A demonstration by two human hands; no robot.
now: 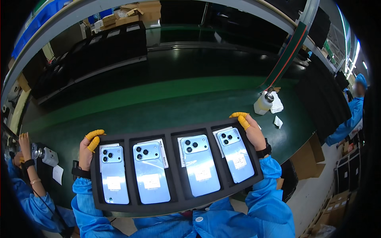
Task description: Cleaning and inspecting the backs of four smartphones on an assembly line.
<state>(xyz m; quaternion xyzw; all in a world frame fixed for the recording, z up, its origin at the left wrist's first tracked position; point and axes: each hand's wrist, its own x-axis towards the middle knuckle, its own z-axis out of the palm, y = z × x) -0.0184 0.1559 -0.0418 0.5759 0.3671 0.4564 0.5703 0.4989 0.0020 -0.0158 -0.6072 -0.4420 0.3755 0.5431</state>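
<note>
A black foam tray [173, 137] with several slots is held level in front of me, over the near edge of a green bench. Each slot holds a light blue phone lying back side up, such as the leftmost phone [113, 174] and the rightmost phone [236, 154]; white slips sit under some. My left hand [88, 147] grips the tray's left end and my right hand [251, 130] grips its right end. Both hands wear yellow finger cots, and blue sleeves cover my arms.
A small white squeeze bottle [262, 104] and white wipes [277, 106] lie on the green bench [158, 107] to the right. Black trays [107, 43] stack at the back. A co-worker's arm [29, 166] works at the left; another person in blue [349, 115] stands far right.
</note>
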